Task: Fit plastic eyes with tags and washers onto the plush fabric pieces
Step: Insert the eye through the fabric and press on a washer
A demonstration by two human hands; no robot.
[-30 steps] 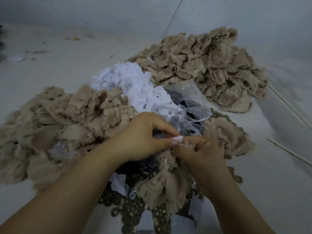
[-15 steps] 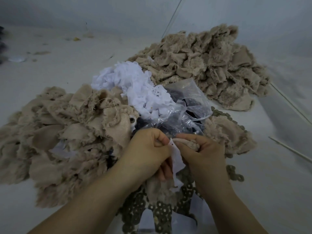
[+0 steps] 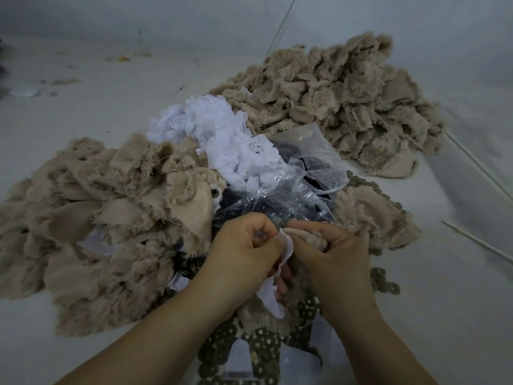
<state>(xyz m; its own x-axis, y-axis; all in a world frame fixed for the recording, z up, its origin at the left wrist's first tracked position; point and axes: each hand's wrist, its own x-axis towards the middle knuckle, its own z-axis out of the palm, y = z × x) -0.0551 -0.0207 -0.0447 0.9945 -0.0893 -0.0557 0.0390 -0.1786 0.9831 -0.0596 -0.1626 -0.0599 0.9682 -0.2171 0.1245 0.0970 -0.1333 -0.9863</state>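
Note:
My left hand [image 3: 244, 245] and my right hand [image 3: 336, 251] meet at the centre over one beige plush piece [image 3: 308, 236]. The right hand grips the plush piece. The left hand pinches a white tag [image 3: 287, 245] against it; the tag hangs down between the hands. No plastic eye shows between my fingers. A clear bag of dark plastic eyes [image 3: 299, 173] lies just behind my hands. Metal washers [image 3: 261, 348] are spread under my wrists. A heap of white tags [image 3: 219, 134] lies behind the bag.
A large pile of beige plush pieces [image 3: 91, 218] lies at the left, one with a fitted eye [image 3: 215, 193]. A second plush pile [image 3: 341, 98] sits at the back right. Thin sticks [image 3: 477, 240] lie at the right on the pale surface.
My hands have come lower and nearer to me. The white tag, first a small pinch at my fingertips, now hangs down between both hands against the plush piece.

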